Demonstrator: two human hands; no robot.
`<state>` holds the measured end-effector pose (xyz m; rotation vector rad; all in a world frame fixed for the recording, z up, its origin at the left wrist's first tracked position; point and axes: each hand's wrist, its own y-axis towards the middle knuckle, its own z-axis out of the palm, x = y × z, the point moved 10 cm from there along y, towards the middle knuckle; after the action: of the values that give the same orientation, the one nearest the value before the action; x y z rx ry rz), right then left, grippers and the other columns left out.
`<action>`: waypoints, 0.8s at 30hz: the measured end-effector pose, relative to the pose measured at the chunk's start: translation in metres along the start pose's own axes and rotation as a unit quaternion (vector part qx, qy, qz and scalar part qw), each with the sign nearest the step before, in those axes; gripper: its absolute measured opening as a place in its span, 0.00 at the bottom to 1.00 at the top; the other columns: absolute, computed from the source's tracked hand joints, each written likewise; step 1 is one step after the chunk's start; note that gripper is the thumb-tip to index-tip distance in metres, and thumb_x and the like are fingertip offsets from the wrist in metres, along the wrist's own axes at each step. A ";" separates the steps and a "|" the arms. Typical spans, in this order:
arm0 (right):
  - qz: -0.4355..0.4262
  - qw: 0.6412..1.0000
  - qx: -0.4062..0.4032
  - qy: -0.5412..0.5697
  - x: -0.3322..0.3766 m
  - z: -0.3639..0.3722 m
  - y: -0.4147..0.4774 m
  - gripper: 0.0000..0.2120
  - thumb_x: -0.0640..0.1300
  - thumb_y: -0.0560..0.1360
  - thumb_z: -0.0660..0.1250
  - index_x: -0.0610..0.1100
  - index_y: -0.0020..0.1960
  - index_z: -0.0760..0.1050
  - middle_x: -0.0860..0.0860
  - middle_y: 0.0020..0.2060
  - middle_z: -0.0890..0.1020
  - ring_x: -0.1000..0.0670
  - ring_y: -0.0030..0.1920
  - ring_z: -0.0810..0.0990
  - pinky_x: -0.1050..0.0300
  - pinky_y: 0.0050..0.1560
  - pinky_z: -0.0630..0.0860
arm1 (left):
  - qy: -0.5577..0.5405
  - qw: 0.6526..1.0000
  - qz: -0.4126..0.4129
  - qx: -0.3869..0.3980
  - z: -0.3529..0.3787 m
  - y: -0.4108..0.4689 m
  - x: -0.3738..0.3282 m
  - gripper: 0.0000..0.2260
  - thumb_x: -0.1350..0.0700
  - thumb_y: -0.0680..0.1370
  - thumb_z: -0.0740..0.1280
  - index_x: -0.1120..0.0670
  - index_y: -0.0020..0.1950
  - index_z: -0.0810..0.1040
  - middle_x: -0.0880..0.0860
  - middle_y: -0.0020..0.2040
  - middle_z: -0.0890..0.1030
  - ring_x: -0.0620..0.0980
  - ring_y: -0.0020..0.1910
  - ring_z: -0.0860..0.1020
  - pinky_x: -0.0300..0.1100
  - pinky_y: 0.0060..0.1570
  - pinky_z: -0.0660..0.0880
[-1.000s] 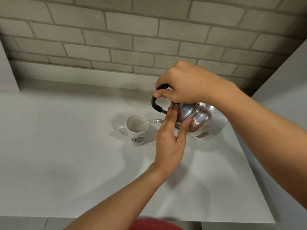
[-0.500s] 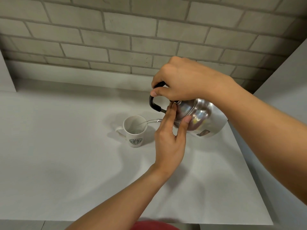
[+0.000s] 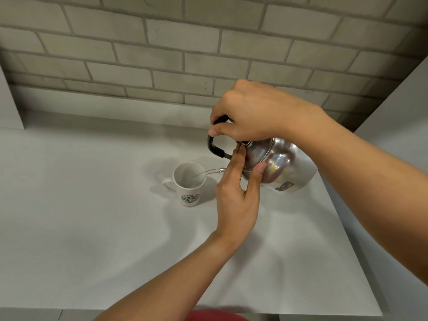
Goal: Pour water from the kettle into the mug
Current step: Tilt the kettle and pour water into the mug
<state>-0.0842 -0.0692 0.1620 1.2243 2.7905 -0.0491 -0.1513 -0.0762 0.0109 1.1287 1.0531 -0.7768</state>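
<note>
A shiny steel kettle [image 3: 281, 164] hangs tilted to the left above the white counter [image 3: 92, 228]. My right hand [image 3: 250, 112] is shut on its black handle [image 3: 214, 147]. My left hand [image 3: 236, 195] presses its fingertips and thumb against the kettle's lid. A thin stream of water runs from the spout [image 3: 216, 170] into a white mug [image 3: 188, 185] with a green logo. The mug stands upright on the counter just left of my left hand, its handle pointing left.
A grey brick wall [image 3: 185, 54] runs along the back of the counter. White panels stand at the far left [image 3: 9, 107] and the right [image 3: 398, 112]. The counter's front edge is near the bottom, with something red [image 3: 215, 316] below it.
The water stream into the mug continues. Both hands and the kettle hold nearly the same pose; the view has shifted slightly.
</note>
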 end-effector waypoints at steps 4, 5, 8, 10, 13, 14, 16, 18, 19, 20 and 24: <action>-0.002 1.000 0.008 0.002 0.002 0.000 0.000 0.14 0.59 0.80 0.67 0.51 0.52 0.86 0.52 0.34 0.80 0.42 0.42 0.82 0.55 0.33 0.71 | 0.000 1.000 0.003 -0.005 -0.001 0.000 -0.002 0.26 0.43 0.83 0.67 0.51 0.79 0.70 0.49 0.74 0.78 0.43 0.74 0.75 0.48 0.72 0.71; -0.002 1.000 0.011 0.002 0.002 0.000 0.001 0.14 0.59 0.80 0.68 0.51 0.52 0.86 0.53 0.33 0.79 0.42 0.42 0.82 0.54 0.34 0.73 | -0.001 1.000 0.002 -0.006 -0.001 0.000 -0.002 0.26 0.42 0.83 0.67 0.50 0.79 0.70 0.48 0.74 0.78 0.43 0.74 0.74 0.47 0.73 0.71; -0.002 1.000 0.017 -0.001 0.003 -0.001 0.001 0.14 0.59 0.80 0.68 0.51 0.52 0.86 0.53 0.33 0.78 0.41 0.43 0.82 0.52 0.37 0.76 | -0.013 1.000 0.001 -0.004 0.000 0.000 -0.002 0.26 0.41 0.83 0.67 0.49 0.78 0.70 0.47 0.75 0.77 0.43 0.75 0.74 0.50 0.74 0.71; -0.001 1.000 0.020 -0.002 0.004 -0.002 0.002 0.14 0.60 0.80 0.68 0.51 0.52 0.85 0.54 0.33 0.77 0.40 0.44 0.82 0.50 0.39 0.78 | -0.020 1.000 0.003 -0.006 -0.001 0.000 -0.002 0.26 0.40 0.83 0.66 0.49 0.78 0.70 0.47 0.75 0.77 0.43 0.75 0.74 0.51 0.74 0.71; 0.002 1.000 0.027 -0.004 0.005 -0.002 0.002 0.15 0.60 0.80 0.67 0.51 0.54 0.85 0.54 0.34 0.76 0.39 0.45 0.82 0.47 0.42 0.81 | -0.025 1.000 0.002 -0.009 -0.001 0.000 -0.002 0.26 0.38 0.82 0.66 0.47 0.77 0.70 0.47 0.75 0.77 0.43 0.74 0.74 0.51 0.74 0.71; 0.003 1.000 0.028 -0.004 0.005 -0.002 0.002 0.15 0.60 0.80 0.67 0.51 0.54 0.85 0.54 0.35 0.76 0.40 0.45 0.82 0.46 0.43 0.81 | -0.025 1.000 0.002 -0.009 -0.001 0.000 -0.002 0.26 0.38 0.82 0.66 0.47 0.77 0.70 0.47 0.75 0.77 0.42 0.74 0.74 0.51 0.74 0.71; 0.003 1.000 0.029 -0.003 0.005 -0.002 0.003 0.15 0.60 0.80 0.67 0.51 0.54 0.85 0.55 0.34 0.76 0.40 0.45 0.82 0.47 0.43 0.81 | -0.027 1.000 0.002 -0.008 -0.001 0.000 -0.002 0.26 0.38 0.82 0.66 0.48 0.77 0.70 0.47 0.75 0.77 0.43 0.75 0.74 0.51 0.74 0.71; 0.004 1.000 0.028 -0.003 0.005 -0.002 0.003 0.15 0.60 0.80 0.67 0.51 0.54 0.85 0.55 0.33 0.76 0.40 0.45 0.82 0.49 0.41 0.79 | -0.029 1.000 0.003 -0.006 0.000 0.000 -0.003 0.27 0.39 0.82 0.66 0.49 0.78 0.70 0.47 0.75 0.77 0.43 0.75 0.74 0.51 0.74 0.71; 0.004 1.000 0.028 -0.004 0.005 -0.002 0.003 0.15 0.60 0.80 0.67 0.51 0.53 0.85 0.55 0.33 0.76 0.40 0.44 0.82 0.50 0.40 0.78 | -0.028 1.000 0.003 -0.005 -0.001 0.000 -0.003 0.27 0.39 0.82 0.66 0.49 0.78 0.70 0.47 0.75 0.77 0.43 0.74 0.74 0.50 0.74 0.71; 0.005 1.000 0.028 -0.005 0.005 -0.002 0.003 0.15 0.60 0.80 0.67 0.51 0.53 0.85 0.55 0.33 0.76 0.40 0.44 0.82 0.51 0.39 0.76 | -0.026 1.000 0.005 -0.005 -0.001 0.000 -0.004 0.27 0.39 0.82 0.66 0.48 0.78 0.70 0.47 0.75 0.77 0.42 0.74 0.74 0.49 0.74 0.71; 0.007 1.000 0.023 -0.008 0.004 -0.002 0.005 0.15 0.60 0.80 0.67 0.51 0.54 0.85 0.55 0.33 0.75 0.40 0.45 0.82 0.52 0.38 0.75 | -0.026 1.000 0.006 -0.005 -0.002 0.001 -0.004 0.27 0.39 0.82 0.66 0.49 0.78 0.70 0.47 0.75 0.77 0.42 0.74 0.74 0.49 0.74 0.71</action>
<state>-0.0833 -0.0628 0.1632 1.2469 2.7819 -0.1211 -0.1525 -0.0745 0.0147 1.0992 1.0058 -0.7866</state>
